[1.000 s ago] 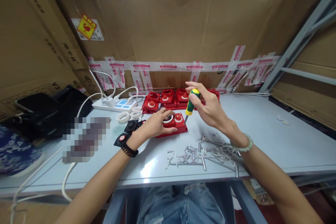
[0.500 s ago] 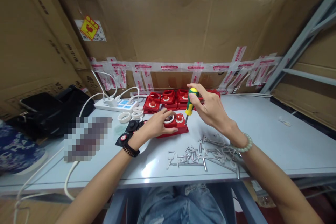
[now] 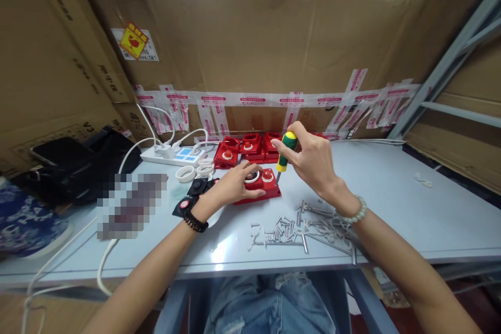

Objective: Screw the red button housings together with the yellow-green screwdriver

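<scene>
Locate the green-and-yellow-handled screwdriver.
Head view, just right of centre: the green-and-yellow screwdriver is in the right hand, its tip at the right end of the red box-shaped unit under the left hand.

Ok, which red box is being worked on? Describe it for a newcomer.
Behind the pale table rises a big cardboard wall. In front of the back row of red boxes, under the left hand, sits a single red box. It alone has the green-and-yellow screwdriver, held in the right hand, at its right end.
</scene>
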Available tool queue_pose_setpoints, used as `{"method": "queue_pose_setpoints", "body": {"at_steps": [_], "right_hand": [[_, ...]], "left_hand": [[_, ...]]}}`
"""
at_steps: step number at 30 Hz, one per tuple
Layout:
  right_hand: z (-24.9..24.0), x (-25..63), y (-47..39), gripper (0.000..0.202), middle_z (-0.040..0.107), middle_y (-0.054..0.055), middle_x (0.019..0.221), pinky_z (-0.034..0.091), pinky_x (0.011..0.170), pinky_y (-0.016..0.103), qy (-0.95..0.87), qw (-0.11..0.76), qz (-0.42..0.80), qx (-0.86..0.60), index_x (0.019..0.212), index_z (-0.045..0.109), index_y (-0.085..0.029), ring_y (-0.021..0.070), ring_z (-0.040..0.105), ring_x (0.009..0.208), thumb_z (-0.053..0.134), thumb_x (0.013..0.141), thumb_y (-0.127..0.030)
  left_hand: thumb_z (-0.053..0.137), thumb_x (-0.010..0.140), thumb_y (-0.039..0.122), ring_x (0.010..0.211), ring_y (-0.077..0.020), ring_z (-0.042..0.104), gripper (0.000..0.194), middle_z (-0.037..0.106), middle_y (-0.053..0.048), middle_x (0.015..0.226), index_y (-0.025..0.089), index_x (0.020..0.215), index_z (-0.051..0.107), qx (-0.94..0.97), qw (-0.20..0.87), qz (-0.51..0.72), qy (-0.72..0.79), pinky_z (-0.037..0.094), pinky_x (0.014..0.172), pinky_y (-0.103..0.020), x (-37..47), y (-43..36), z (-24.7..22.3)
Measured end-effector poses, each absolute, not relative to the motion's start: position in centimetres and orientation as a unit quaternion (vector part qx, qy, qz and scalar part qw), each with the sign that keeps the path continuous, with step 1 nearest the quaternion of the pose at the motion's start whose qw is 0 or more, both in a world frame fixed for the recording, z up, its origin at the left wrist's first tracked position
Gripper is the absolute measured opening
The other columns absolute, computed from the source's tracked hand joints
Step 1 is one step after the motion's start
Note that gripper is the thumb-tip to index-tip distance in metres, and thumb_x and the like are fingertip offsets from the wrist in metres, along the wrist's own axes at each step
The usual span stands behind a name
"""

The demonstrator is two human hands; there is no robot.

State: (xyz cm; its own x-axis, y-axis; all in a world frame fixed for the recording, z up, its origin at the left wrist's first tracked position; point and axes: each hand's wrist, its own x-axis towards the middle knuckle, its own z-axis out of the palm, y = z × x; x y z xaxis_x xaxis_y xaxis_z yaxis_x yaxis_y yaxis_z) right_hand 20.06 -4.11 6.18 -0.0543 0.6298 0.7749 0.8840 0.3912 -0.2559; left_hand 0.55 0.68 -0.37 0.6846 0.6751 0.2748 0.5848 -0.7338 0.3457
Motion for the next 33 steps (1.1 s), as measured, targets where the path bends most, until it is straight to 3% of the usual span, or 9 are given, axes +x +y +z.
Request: {"method": "queue_pose_setpoints", "body": {"at_steps": [2, 5, 7, 10, 14, 17, 23, 27, 33], "right_hand": [[6.2, 20.5, -4.3, 0.033, 0.061, 0.002, 0.073, 0.04, 0.059, 0.028, -0.737, 0.432, -0.09, -0.511, 0.101, 0.058, -0.019, 0.0125, 0.051, 0.057, 0.045, 0.089, -0.047], [6.3, 21.1, -4.6, 0.039, 0.064, 0.005, 0.1, 0.046, 0.069, 0.029, -0.781, 0.439, 0.074, -0.438, 0.129, 0.041, -0.025, 0.0126, 0.059, 0.072, 0.035, 0.095, -0.042], [6.5, 21.5, -4.8, 0.039, 0.062, 0.005, 0.11, 0.047, 0.073, 0.029, -0.795, 0.435, 0.151, -0.394, 0.132, 0.038, -0.027, 0.013, 0.061, 0.082, 0.035, 0.095, -0.04], [6.5, 21.4, -4.5, 0.033, 0.063, 0.004, 0.098, 0.047, 0.07, 0.027, -0.795, 0.44, 0.146, -0.392, 0.119, 0.05, -0.024, 0.0129, 0.06, 0.078, 0.044, 0.091, -0.042], [6.0, 20.7, -3.8, 0.031, 0.057, -0.001, 0.066, 0.041, 0.056, 0.025, -0.742, 0.477, -0.022, -0.471, 0.096, 0.058, -0.019, 0.0097, 0.049, 0.052, 0.053, 0.085, -0.048], [5.9, 20.7, -3.9, 0.032, 0.053, -0.003, 0.058, 0.038, 0.053, 0.026, -0.725, 0.467, -0.078, -0.501, 0.093, 0.059, -0.018, 0.0092, 0.044, 0.047, 0.051, 0.086, -0.049], [7.2, 22.7, -4.4, 0.038, 0.065, 0.005, 0.096, 0.049, 0.07, 0.03, -0.791, 0.424, 0.167, -0.409, 0.125, 0.049, -0.023, 0.0154, 0.062, 0.081, 0.041, 0.092, -0.04], [6.9, 22.8, -3.7, 0.037, 0.066, 0.004, 0.09, 0.053, 0.068, 0.029, -0.763, 0.469, 0.237, -0.376, 0.112, 0.057, -0.02, 0.0173, 0.065, 0.082, 0.059, 0.082, -0.042], [5.7, 20.6, -3.4, 0.03, 0.057, -0.003, 0.06, 0.041, 0.05, 0.025, -0.701, 0.533, -0.023, -0.473, 0.086, 0.059, -0.018, 0.0093, 0.048, 0.05, 0.062, 0.077, -0.046]], "left_hand": [[0.064, 0.076, 0.048, 0.081, -0.0203, 0.055, 0.043, 0.049, -0.004, 0.095, 0.021, 0.109, 0.054, 0.91, 0.114, 0.197, 0.346, 0.045, 0.077, -0.034, 0.5, 0.7, -0.4], [0.064, 0.076, 0.046, 0.08, -0.0199, 0.055, 0.042, 0.049, -0.004, 0.095, 0.022, 0.109, 0.054, 0.911, 0.112, 0.195, 0.346, 0.046, 0.076, -0.034, 0.4, 0.8, -0.4], [0.065, 0.076, 0.045, 0.08, -0.0195, 0.055, 0.041, 0.049, -0.004, 0.095, 0.022, 0.109, 0.054, 0.911, 0.11, 0.193, 0.347, 0.046, 0.076, -0.033, 0.5, 0.8, -0.4], [0.065, 0.076, 0.045, 0.08, -0.0194, 0.055, 0.042, 0.049, -0.003, 0.094, 0.022, 0.109, 0.054, 0.911, 0.112, 0.191, 0.348, 0.046, 0.077, -0.033, 0.6, 0.8, -0.4], [0.064, 0.076, 0.046, 0.083, -0.0203, 0.055, 0.042, 0.049, -0.004, 0.095, 0.023, 0.109, 0.054, 0.91, 0.113, 0.194, 0.348, 0.046, 0.078, -0.034, 0.7, 0.7, -0.3], [0.064, 0.076, 0.046, 0.083, -0.0206, 0.056, 0.041, 0.049, -0.004, 0.095, 0.023, 0.109, 0.054, 0.91, 0.112, 0.192, 0.35, 0.046, 0.079, -0.034, 0.6, 0.6, -0.3], [0.063, 0.076, 0.048, 0.086, -0.0211, 0.057, 0.044, 0.05, -0.005, 0.099, 0.023, 0.111, 0.053, 0.911, 0.113, 0.193, 0.347, 0.046, 0.081, -0.035, 0.4, 0.8, -0.5], [0.063, 0.077, 0.047, 0.096, -0.025, 0.057, 0.044, 0.05, -0.006, 0.101, 0.022, 0.111, 0.053, 0.911, 0.11, 0.183, 0.354, 0.046, 0.084, -0.037, 0.5, 0.8, -0.4], [0.063, 0.076, 0.048, 0.097, -0.0257, 0.057, 0.044, 0.052, -0.008, 0.107, 0.023, 0.112, 0.053, 0.909, 0.115, 0.178, 0.36, 0.046, 0.085, -0.037, 0.6, 0.7, -0.4]]}}
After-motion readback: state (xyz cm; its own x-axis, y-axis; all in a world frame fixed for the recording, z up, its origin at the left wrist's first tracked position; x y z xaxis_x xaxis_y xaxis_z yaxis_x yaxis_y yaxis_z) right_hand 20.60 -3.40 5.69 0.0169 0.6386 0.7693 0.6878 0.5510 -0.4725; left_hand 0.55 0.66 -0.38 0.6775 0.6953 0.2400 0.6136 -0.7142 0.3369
